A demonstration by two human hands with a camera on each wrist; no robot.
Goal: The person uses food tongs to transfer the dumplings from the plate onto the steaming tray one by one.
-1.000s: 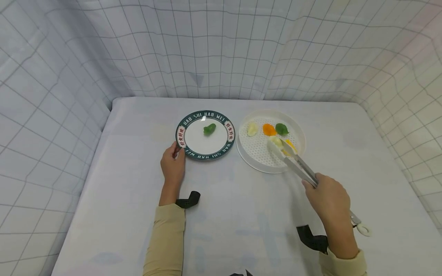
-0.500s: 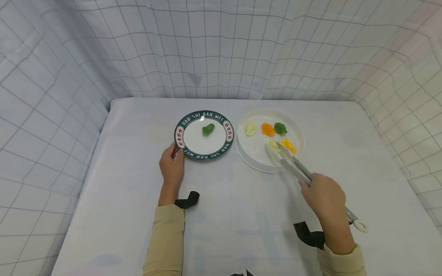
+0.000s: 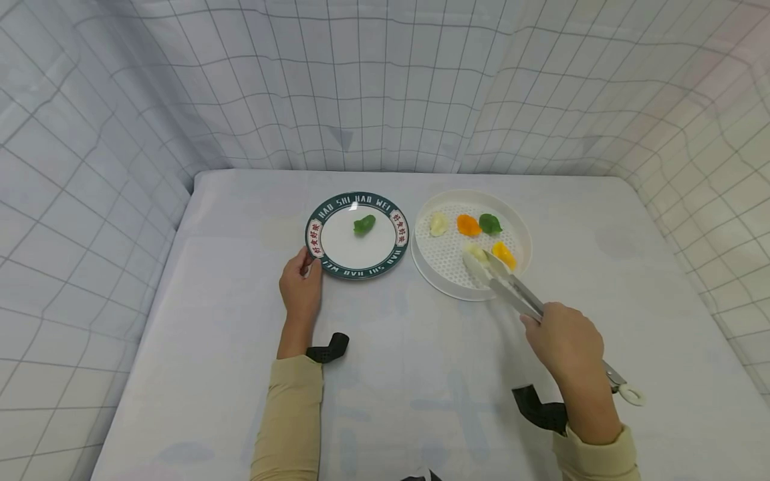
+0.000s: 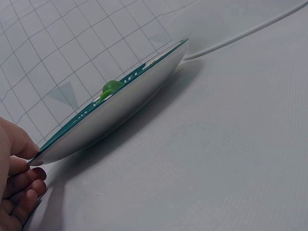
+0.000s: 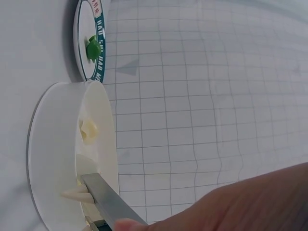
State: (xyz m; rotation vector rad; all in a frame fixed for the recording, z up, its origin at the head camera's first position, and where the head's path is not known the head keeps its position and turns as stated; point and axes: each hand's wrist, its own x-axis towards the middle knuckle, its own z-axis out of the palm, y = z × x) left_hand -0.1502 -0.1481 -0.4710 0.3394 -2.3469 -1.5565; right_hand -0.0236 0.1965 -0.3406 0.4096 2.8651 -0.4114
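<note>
My left hand [image 3: 301, 287] pinches the near-left rim of a white plate [image 3: 351, 247] with a green lettered border, thumb on top. In the left wrist view the plate's underside [image 4: 120, 115] shows above its shadow. On the plate lies a small green pepper-shaped piece [image 3: 364, 225]. My right hand [image 3: 565, 341] grips metal tongs [image 3: 523, 294] with pale tips. Those tips reach into a round white perforated tray [image 3: 445, 264], around a pale yellow piece [image 3: 477, 252]. Close to their right side lies a bright yellow piece [image 3: 504, 255].
Behind the tongs, the tray also holds an orange piece [image 3: 468, 225], a green piece [image 3: 490, 224] and another pale piece [image 3: 438, 224]. The tray stands right beside the plate. A white cloth covers the table [image 3: 391, 374]; gridded curtains [image 3: 385, 87] enclose its back and sides.
The tongs have shifted slightly left and toward me with the pale yellow piece between their tips, exposing more of the bright yellow piece. My left hand and the plate have stayed put.
</note>
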